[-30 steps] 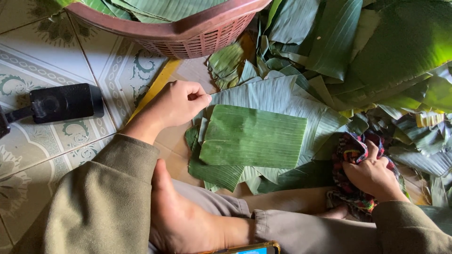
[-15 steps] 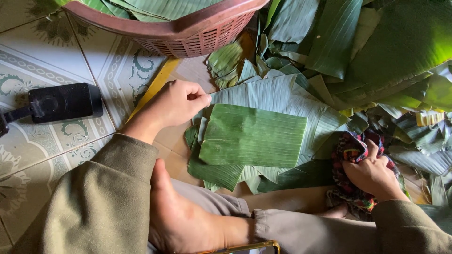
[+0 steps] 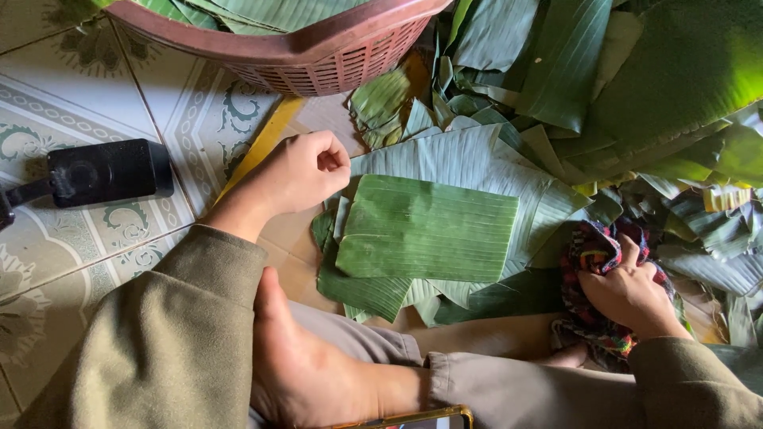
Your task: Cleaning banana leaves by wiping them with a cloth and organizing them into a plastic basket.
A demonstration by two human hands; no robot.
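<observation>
Basket [image 3: 318,59] cut off at top, leaves inside; left hand [image 3: 298,171] fisted, contents hidden; right hand [image 3: 628,294] grips patterned cloth [image 3: 592,250].

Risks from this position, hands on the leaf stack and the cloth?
1. The left hand pinches only the edge of the pale banana leaf; pulling there may tear it along the ribs.
2. The cut green leaf piece lies loose on top and could slide off if the stack shifts.
3. The right hand grips the multicoloured cloth at the stack's edge; a wipe might drag leaves.
</observation>
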